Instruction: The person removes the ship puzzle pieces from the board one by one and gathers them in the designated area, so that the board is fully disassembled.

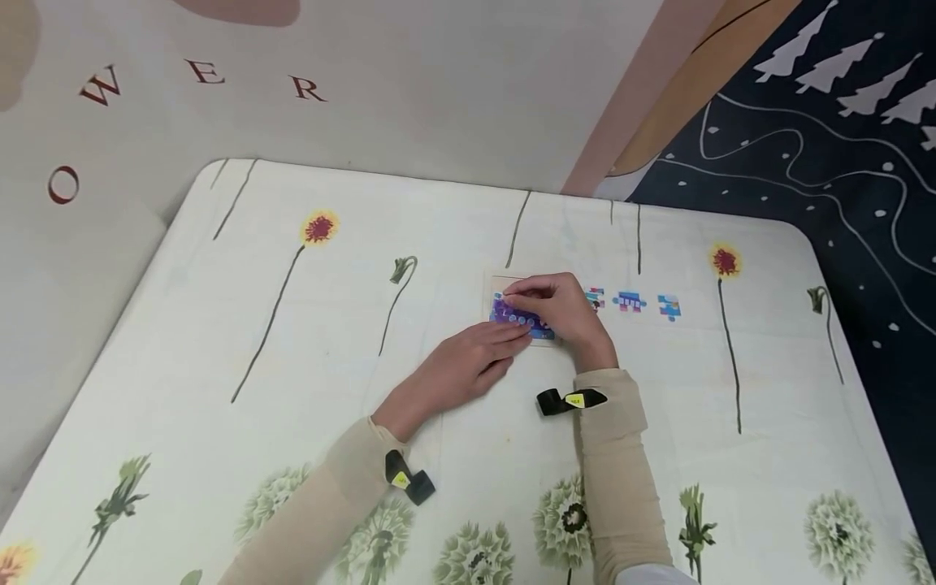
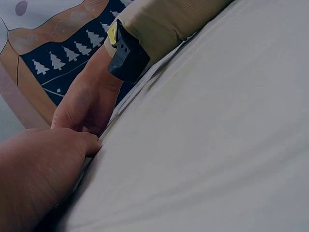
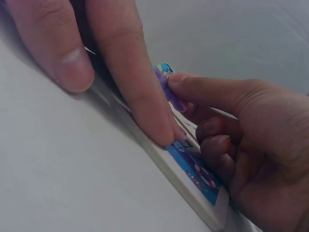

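On the table lies a small jigsaw puzzle in a pale tray, its picture purple and blue with round shapes along the lower part. My left hand rests on the lower left of it, fingers straight and pressing on the picture, as the right wrist view also shows. The thumb and index finger of my right hand pinch a purple and blue puzzle piece, tilted up over the tray's far side. The other right fingers curl loosely above the picture. Part of the puzzle is hidden under both hands.
Right of the tray lie three loose puzzle pieces in a row: one partly behind my right hand, a middle piece and a blue and orange piece. A flower-printed cloth covers the table. Walls rise behind its far edge.
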Demonstrator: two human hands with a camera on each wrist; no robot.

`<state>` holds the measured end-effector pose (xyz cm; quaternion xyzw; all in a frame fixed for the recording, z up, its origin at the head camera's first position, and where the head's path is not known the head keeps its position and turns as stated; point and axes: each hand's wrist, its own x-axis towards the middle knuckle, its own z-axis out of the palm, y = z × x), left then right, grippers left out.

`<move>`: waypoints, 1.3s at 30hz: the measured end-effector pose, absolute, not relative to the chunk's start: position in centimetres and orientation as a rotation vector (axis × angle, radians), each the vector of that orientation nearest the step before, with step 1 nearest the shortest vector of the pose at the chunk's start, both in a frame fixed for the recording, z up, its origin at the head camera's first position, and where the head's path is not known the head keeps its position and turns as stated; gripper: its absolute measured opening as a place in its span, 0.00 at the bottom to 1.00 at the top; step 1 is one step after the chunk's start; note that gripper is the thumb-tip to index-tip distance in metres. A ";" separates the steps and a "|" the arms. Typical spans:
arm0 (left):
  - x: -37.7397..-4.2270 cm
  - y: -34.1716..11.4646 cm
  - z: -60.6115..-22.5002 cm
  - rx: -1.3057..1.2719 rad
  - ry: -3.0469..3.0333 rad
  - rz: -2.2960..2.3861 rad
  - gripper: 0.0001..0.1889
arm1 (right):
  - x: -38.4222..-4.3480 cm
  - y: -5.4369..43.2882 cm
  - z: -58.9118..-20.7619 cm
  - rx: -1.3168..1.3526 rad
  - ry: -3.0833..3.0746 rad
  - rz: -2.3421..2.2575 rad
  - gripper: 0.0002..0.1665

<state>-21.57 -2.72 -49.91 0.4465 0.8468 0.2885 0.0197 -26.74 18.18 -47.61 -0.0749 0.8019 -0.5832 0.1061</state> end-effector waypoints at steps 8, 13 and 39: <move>-21.5 -2.9 -49.5 1.396 2.621 0.886 0.22 | -26.2 18.6 -46.6 -0.119 2.359 -1.800 0.12; -21.3 -2.9 -49.5 1.383 2.626 0.861 0.23 | -25.4 19.9 -45.3 -0.087 2.439 -1.754 0.12; -21.2 -3.0 -50.1 1.390 2.630 0.859 0.24 | -21.4 29.0 -46.5 0.065 2.508 -1.532 0.15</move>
